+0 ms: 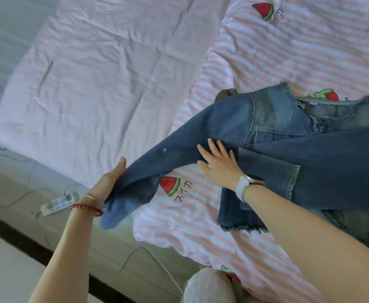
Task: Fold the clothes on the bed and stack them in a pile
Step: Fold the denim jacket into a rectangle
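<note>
- I see the jeans (266, 136) lying across the striped blanket (288, 51) on the bed (80, 73), toward 3 o'clock; their far end is cut off by the frame edge.
- One leg stretches out to 8 o'clock, where my left hand (111, 182) grips it; its fingers are hidden under the denim.
- My right hand (218, 162) lies flat on the leg, fingers (212, 147) spread, grasping nothing.
- A frayed hem (242, 228) sits at 5 o'clock, partly covered by my forearm.
- A power strip (59, 203) lies on the bed's edge at 8 o'clock.
</note>
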The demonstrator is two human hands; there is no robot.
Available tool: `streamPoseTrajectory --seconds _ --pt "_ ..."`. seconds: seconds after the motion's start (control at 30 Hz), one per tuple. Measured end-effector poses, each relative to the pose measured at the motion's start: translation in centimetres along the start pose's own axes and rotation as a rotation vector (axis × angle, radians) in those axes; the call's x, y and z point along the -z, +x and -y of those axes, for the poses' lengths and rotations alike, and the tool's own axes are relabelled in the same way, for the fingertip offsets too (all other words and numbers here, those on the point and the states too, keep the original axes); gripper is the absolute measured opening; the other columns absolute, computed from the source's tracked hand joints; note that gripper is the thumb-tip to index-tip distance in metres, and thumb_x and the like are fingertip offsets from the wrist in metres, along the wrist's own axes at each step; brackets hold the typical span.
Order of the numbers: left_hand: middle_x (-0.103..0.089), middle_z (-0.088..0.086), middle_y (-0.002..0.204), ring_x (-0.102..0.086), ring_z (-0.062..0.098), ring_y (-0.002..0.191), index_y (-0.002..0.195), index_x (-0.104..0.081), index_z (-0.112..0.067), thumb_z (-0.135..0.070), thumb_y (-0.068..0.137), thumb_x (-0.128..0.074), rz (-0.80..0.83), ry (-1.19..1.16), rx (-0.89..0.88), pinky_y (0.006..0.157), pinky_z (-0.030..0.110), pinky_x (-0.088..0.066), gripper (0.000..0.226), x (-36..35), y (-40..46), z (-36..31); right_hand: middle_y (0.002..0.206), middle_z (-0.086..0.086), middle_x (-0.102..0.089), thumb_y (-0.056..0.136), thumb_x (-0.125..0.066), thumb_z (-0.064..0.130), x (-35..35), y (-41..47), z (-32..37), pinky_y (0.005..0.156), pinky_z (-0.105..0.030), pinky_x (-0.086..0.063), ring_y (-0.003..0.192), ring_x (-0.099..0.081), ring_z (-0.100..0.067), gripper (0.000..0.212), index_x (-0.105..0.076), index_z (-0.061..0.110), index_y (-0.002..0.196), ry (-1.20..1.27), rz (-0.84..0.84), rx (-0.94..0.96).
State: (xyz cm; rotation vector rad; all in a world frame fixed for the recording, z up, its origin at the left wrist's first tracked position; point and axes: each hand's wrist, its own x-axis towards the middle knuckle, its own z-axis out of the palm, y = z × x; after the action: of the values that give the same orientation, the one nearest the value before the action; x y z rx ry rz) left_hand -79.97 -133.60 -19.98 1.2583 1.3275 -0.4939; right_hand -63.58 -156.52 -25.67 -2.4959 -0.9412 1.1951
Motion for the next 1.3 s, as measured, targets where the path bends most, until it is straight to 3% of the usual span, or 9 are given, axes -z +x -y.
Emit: streamPoseTrajectory --seconds 0.07,0.3,0.4,0.5,0.73,0.87,1.0,1.17,1.3 --pt "-0.062 0.008 0.111 -0.052 0.020 0.110 0.105 -0.065 -0.007 -0.047 0.091 -0.049 -0.030 0.008 -0.009 0.103 0.030 -0.033 0.046 0.2 0.6 0.0 0.157 0.000 0.009 0.100 -0.024 0.038 0.2 0.5 0.3 0.114 -0.052 0.001 0.143 0.011 -0.023 0.052 -0.009 0.031 0.149 0.007 0.049 -0.028" --pt "-0.052 0.003 0.069 -0.048 0.023 0.074 0.078 -0.050 -0.009 -0.012 0.085 -0.061 -0.588 0.275 -0.568 0.060 0.028 -0.036 0.013 1.5 0.8 -1.0 0.145 -0.011 -0.035 0.094 -0.044 0.013 -0.2 -2.5 0.9 0.112 -0.039 -0.022 0.136 -0.026 -0.028 0.044 -0.043 0.011 0.138 0.128 -0.289 0.113" --pt "-0.052 0.008 0.077 -0.047 0.022 0.076 0.084 -0.048 -0.008 -0.013 0.087 -0.058 -0.674 0.310 -0.643 0.068 0.028 -0.034 0.012 1.3 1.1 -1.9 0.113 -0.014 -0.057 0.082 -0.060 0.006 -0.6 -3.2 1.1 0.086 -0.044 -0.043 0.106 -0.053 -0.033 0.030 -0.063 0.007 0.112 -0.033 -0.504 0.183" --pt "-0.053 0.009 0.084 -0.048 0.023 0.080 0.092 -0.052 -0.005 -0.018 0.088 -0.058 -0.742 0.296 -0.632 0.071 0.028 -0.036 0.015 1.1 1.6 -3.1 0.080 -0.005 -0.062 0.069 -0.073 0.005 -1.4 -3.3 1.1 0.060 -0.036 -0.048 0.071 -0.058 -0.027 0.014 -0.067 0.010 0.080 -0.209 -0.645 0.329" --pt "-0.052 0.005 0.085 -0.044 0.022 0.083 0.080 -0.053 -0.011 -0.013 0.082 -0.058 -0.638 0.183 -0.428 0.068 0.025 -0.035 0.005 1.6 3.8 -7.0 0.090 0.000 -0.062 0.069 -0.072 0.014 -2.6 -2.5 0.8 0.064 -0.035 -0.043 0.073 -0.057 -0.021 0.043 -0.065 0.020 0.111 -0.440 -0.635 0.229" --pt "-0.050 0.003 0.072 -0.045 0.023 0.081 0.066 -0.050 -0.016 -0.013 0.081 -0.058 -0.593 0.160 -0.362 0.070 0.030 -0.036 0.018 1.6 4.3 -7.1 0.069 0.000 -0.053 0.066 -0.069 0.005 -1.5 -1.0 1.8 0.057 -0.033 -0.040 0.062 -0.051 -0.022 0.019 -0.066 0.020 0.077 -0.489 -0.684 0.245" --pt "-0.053 0.005 0.093 -0.046 0.022 0.087 0.088 -0.054 -0.011 -0.017 0.082 -0.060 -0.639 0.205 -0.394 0.074 0.027 -0.035 0.010 2.3 4.9 -6.5 0.072 -0.001 -0.055 0.059 -0.061 -0.006 -1.5 -0.8 1.0 0.059 -0.033 -0.042 0.065 -0.053 -0.022 0.025 -0.060 0.017 0.068 -0.492 -0.601 0.416" --pt "-0.059 0.014 0.100 -0.053 0.035 0.096 0.106 -0.052 -0.005 -0.032 0.089 -0.056 -0.688 0.495 -0.405 0.075 0.033 -0.036 0.032 2.3 5.5 -5.1 0.073 0.000 -0.058 0.051 -0.071 -0.008 -2.8 -3.1 -1.9 0.058 -0.032 -0.045 0.069 -0.058 -0.022 0.029 -0.062 0.015 0.065 -0.459 -0.516 0.433" --pt "-0.061 0.019 0.087 -0.051 0.035 0.078 0.090 -0.048 -0.011 -0.043 0.092 -0.046 -0.717 0.817 -0.375 0.068 0.036 -0.037 0.033 2.4 4.3 -4.0 0.083 0.000 -0.065 0.065 -0.075 0.005 -3.0 -3.0 0.3 0.066 -0.038 -0.047 0.078 -0.062 -0.024 0.018 -0.070 0.015 0.079 -0.253 -0.578 0.343"
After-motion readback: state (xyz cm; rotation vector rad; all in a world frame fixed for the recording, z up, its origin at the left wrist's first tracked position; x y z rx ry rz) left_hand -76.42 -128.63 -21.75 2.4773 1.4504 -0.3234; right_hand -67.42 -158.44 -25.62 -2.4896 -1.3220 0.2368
